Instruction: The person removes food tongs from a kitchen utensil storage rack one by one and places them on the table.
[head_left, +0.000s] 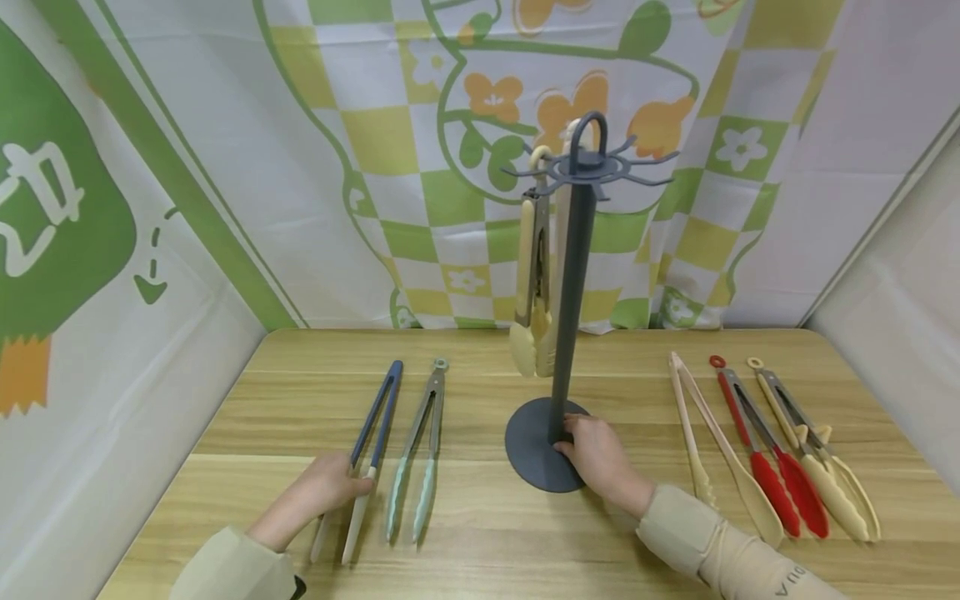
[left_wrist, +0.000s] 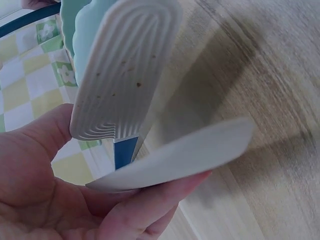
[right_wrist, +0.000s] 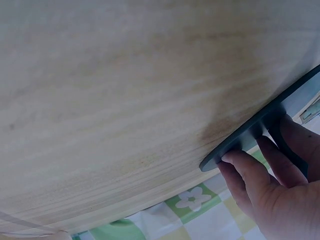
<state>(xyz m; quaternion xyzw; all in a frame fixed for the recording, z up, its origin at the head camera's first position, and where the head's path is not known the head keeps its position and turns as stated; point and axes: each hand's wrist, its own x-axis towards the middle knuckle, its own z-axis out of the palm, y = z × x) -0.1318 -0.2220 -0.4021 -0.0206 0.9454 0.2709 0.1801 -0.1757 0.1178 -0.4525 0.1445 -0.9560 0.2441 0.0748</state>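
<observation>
My left hand (head_left: pixel 326 483) holds blue tongs with white tips (head_left: pixel 385 408) between thumb and fingers at the left of the table. In the left wrist view the thumb meets one ribbed white tip (left_wrist: pixel 130 70), and the fingers lie under the other white tip (left_wrist: pixel 185 157). Around the foot of a dark grey hanging stand (head_left: pixel 573 308) my right hand (head_left: pixel 600 458) grips the pole. The right wrist view has its fingers (right_wrist: pixel 250 172) right at the round base (right_wrist: pixel 245 132). Cream tongs (head_left: pixel 525 275) hang from a hook of the stand, with another pale utensil behind, partly hidden.
Mint green tongs (head_left: pixel 427 433) lie just right of the blue ones. On the right side lie pale pink tongs (head_left: pixel 727 442), red tongs (head_left: pixel 765 450) and cream tongs (head_left: pixel 810 450). A patterned cloth (head_left: pixel 420 167) hangs behind the wooden table (head_left: pixel 480 550).
</observation>
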